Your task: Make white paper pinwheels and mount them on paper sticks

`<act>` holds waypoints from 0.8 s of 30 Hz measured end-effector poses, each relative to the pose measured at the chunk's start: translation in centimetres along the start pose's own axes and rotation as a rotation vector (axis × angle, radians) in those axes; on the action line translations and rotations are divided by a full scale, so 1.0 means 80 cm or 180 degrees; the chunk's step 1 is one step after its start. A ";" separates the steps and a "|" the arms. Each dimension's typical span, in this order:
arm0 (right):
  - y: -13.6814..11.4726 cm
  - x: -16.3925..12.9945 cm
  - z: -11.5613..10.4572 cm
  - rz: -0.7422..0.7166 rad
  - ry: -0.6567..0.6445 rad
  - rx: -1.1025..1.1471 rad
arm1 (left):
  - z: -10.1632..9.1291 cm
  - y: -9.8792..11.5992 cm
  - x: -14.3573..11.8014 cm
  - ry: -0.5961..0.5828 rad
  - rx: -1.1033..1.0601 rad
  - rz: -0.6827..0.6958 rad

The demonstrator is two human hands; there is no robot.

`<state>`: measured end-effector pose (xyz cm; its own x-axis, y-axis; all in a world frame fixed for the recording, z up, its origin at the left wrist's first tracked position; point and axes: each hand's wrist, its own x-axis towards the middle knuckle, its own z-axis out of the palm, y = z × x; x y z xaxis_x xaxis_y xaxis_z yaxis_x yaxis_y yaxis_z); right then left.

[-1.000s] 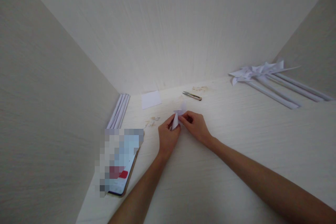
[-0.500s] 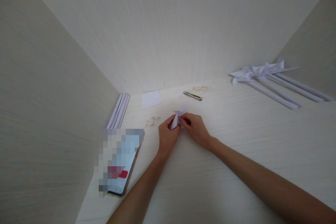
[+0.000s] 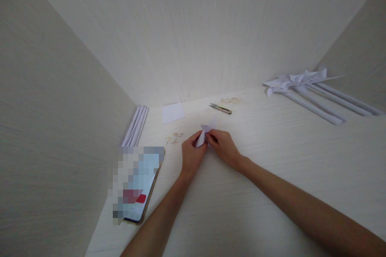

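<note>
Between my hands, above the middle of the white table, is a folded paper pinwheel [image 3: 200, 139] of white paper, its blades bent and curled. My left hand [image 3: 192, 150] is closed on its near left side, with the thumb along one blade. The fingertips of my right hand [image 3: 222, 143] pinch the paper at its right, close to the centre. Whether a small part sits between those fingertips is hidden. Just beyond my hands lie thread snips [image 3: 221, 108] with pale handles.
A square white paper sheet [image 3: 173, 113] lies at the back left, near rolled paper sticks [image 3: 135, 126]. A phone [image 3: 144, 184], partly pixelated, rests at left. Several finished paper pinwheels [image 3: 294, 81] on sticks lie at back right. Small tan bits [image 3: 174, 138] are scattered about. Walls enclose the table.
Both hands keep their hold on the pinwheel, with only a slight shift of the paper and fingers. The whole view has moved a little.
</note>
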<state>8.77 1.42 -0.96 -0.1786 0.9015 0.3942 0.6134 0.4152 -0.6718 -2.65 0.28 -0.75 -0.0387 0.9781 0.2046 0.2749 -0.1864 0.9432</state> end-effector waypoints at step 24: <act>0.002 0.004 -0.010 0.0728 0.0788 0.1632 | -0.001 0.004 0.003 0.0595 -0.0758 -0.0485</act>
<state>9.43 1.69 -0.43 0.1358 0.9452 0.2970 0.1557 0.2756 -0.9486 -2.67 0.48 -0.39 -0.2437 0.9665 0.0802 0.0211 -0.0774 0.9968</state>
